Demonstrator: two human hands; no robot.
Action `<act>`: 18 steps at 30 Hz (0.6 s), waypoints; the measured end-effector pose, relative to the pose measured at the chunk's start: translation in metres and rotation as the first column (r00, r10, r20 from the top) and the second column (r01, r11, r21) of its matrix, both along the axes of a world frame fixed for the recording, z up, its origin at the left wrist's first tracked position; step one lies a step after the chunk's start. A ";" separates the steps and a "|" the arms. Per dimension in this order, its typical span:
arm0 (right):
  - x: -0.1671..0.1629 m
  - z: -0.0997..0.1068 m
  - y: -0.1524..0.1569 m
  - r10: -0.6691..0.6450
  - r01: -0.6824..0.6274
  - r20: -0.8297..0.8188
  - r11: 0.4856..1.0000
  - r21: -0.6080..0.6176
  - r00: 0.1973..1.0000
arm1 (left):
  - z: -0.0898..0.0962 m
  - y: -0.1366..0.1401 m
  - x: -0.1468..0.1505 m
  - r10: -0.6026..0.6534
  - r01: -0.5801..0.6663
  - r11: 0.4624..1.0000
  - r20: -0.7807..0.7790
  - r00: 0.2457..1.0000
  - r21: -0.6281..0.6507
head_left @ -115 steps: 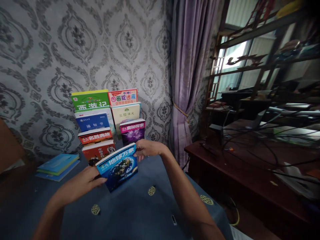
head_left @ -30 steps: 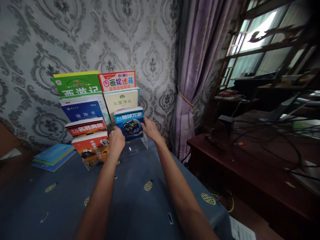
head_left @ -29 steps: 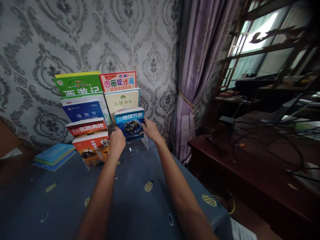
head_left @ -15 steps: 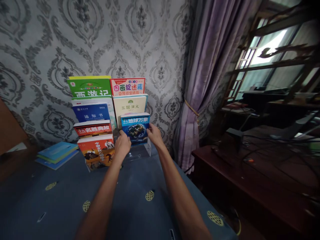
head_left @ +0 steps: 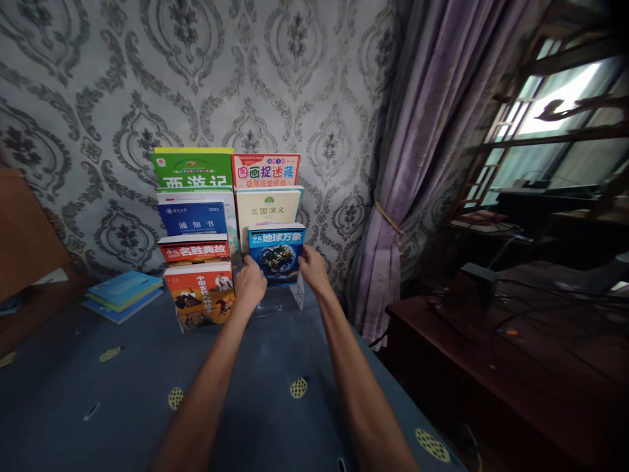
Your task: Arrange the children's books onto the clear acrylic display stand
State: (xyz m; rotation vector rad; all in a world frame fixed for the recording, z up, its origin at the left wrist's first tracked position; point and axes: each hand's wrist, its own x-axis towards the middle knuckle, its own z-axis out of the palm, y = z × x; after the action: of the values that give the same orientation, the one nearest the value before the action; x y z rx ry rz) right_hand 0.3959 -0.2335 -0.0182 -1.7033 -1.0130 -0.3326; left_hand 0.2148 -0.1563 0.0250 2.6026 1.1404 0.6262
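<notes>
Both of my hands grip a blue book (head_left: 276, 252) with a globe on its cover, one at each side edge. My left hand (head_left: 250, 282) is closed at its left edge, and my right hand (head_left: 313, 267) pinches the right edge. The book stands nearly upright in the right column of a clear tiered rack (head_left: 295, 295), in front of a cream book (head_left: 268, 208) and a red-topped book (head_left: 268, 168). In the left column stand an orange book (head_left: 204, 295), a red-banded book (head_left: 196, 251), a blue booklet (head_left: 191, 219) and a green book (head_left: 194, 169).
Several thin blue and green booklets (head_left: 125, 295) lie stacked left of the rack on the dark patterned tablecloth (head_left: 246, 393). Patterned wallpaper rises behind. A purple curtain (head_left: 383, 262) hangs at the right, beside a dark red cabinet (head_left: 442, 367) with cables on top.
The whole view has shifted, so the rack and books appear a little farther right. Both hands keep hold of the blue globe book, which stays at about the same place in the rack.
</notes>
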 end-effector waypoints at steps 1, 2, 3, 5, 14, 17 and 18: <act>0.000 0.000 -0.001 -0.003 0.003 0.000 1.000 0.000 1.000 | 0.001 0.000 -0.001 0.002 -0.002 1.000 0.004 1.000 -0.003; -0.001 0.001 -0.001 -0.007 0.007 -0.002 1.000 -0.001 1.000 | 0.001 0.001 -0.001 0.005 -0.005 1.000 0.008 1.000 -0.006; -0.001 0.001 -0.002 -0.011 0.011 -0.004 1.000 -0.001 1.000 | 0.002 0.002 -0.002 0.008 -0.008 1.000 0.012 1.000 -0.010; -0.002 0.002 -0.003 -0.017 0.017 -0.010 1.000 -0.002 1.000 | 0.003 0.003 -0.003 0.009 -0.009 1.000 0.019 1.000 -0.016; -0.001 -0.001 0.002 0.033 -0.030 -0.066 0.998 0.050 0.997 | 0.005 0.003 -0.007 0.001 0.000 1.000 0.038 0.999 -0.026; 0.000 -0.004 0.005 0.084 -0.074 -0.101 0.993 0.096 0.991 | 0.005 0.002 -0.006 0.009 -0.008 1.000 0.034 0.999 -0.025; 0.000 -0.005 0.007 0.101 -0.089 -0.113 0.990 0.112 0.988 | 0.005 0.002 -0.005 0.010 -0.009 1.000 0.033 0.999 -0.025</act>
State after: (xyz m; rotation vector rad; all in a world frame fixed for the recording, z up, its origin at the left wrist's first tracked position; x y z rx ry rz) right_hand 0.3961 -0.2269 -0.0230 -1.5544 -0.9684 -0.2171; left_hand 0.2095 -0.1547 0.0303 2.5586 1.1435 0.6502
